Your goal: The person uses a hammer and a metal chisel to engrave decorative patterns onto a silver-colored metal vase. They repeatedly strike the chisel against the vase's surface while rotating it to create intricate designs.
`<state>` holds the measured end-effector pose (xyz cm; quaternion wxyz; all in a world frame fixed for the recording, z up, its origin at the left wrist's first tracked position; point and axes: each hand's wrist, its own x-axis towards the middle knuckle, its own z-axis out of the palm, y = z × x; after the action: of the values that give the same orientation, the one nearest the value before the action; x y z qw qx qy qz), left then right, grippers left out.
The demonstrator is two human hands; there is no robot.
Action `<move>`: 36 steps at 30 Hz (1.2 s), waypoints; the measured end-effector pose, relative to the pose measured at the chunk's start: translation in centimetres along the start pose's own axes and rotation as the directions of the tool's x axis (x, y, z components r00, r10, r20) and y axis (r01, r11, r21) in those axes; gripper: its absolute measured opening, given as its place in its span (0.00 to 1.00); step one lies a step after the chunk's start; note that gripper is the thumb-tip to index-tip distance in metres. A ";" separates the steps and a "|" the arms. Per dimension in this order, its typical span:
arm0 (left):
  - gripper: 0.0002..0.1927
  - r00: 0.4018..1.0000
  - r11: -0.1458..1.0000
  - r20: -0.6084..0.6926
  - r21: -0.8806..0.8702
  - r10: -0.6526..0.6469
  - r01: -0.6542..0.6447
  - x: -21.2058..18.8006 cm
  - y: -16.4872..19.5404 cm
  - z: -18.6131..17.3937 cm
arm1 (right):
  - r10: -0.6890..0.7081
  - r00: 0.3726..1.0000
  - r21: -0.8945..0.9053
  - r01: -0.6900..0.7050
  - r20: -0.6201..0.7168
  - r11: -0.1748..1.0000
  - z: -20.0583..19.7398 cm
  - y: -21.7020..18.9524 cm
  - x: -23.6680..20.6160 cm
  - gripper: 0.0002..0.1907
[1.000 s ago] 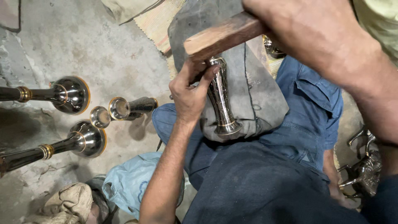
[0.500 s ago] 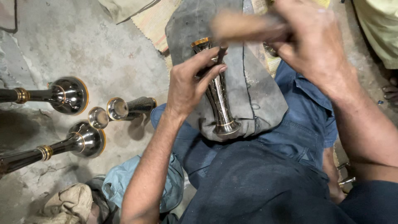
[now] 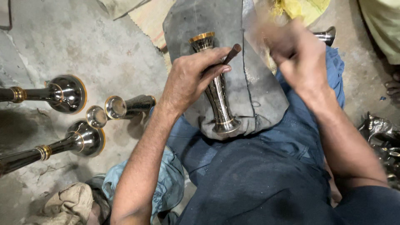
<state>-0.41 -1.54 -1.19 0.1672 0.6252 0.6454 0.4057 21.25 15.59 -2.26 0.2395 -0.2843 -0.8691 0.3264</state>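
R hand (image 3: 298,52) rose; 1 flared tube (image 3: 216,89), L fingers (image 3: 208,66) gripping.

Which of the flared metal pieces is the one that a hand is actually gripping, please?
The slim polished piece on the grey pad over the lap, gripped by the left hand. The others lie untouched on the concrete floor.

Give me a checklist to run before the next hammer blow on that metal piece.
1. Left hand grips the metal piece: ok.
2. Piece lies on the grey pad over the lap: ok.
3. Thin rod set against the piece: ok.
4. Left fingers out of the strike path: not ok, they lie beside the rod.
5. Right hand grip on its tool: cannot tell, blurred.
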 end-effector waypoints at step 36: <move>0.14 0.938 0.961 0.288 0.139 0.193 -0.241 2.1 -0.3 -2.0 | -0.493 0.843 -0.550 0.314 -0.213 0.774 1.7 0.8 -1.5 0.08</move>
<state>-2.45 -0.14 0.43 0.1536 0.7545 0.5758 0.2750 21.64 14.37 -4.28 0.3726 -0.1920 -0.9077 -0.0223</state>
